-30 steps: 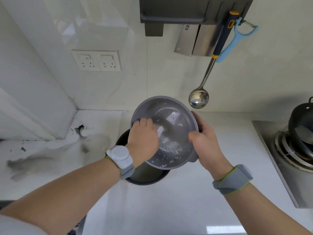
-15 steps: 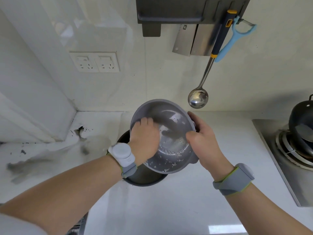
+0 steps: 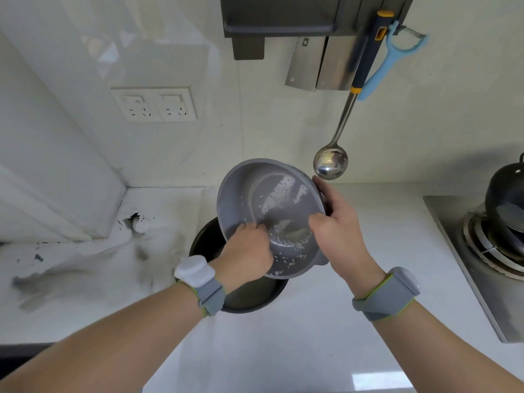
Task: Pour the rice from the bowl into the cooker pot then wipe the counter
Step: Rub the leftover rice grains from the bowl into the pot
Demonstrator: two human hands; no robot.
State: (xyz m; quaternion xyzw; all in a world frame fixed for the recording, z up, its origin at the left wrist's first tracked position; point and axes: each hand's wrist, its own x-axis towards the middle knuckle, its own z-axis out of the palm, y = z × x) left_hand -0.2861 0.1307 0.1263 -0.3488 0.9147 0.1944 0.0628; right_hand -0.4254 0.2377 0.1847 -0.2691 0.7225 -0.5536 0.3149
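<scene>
Rice grains cling in a thin scatter to the inside of the round grey plastic bowl, which I see tipped steeply on edge with its opening facing me, held above the dark round cooker pot. That pot sits on the white counter near the middle of the scene, mostly hidden behind the bowl and my left wrist, so I cannot tell how much rice lies in it.

My right hand is clamped on the bowl's right rim, thumb over the inner face and fingers wrapped behind. My left hand reaches into the lower left of the bowl with its fingers curled against the inner wall (whether they pinch anything I cannot tell). Both wrists carry grey bands.

Left of the pot, the counter shows a grey smear and dark specks running to the far corner. On the far wall, a double white socket plate sits at left, and a steel ladle with a dark handle hangs beside a light blue peeler from a dark rack. At the right edge a black pan rests on a steel gas hob.
</scene>
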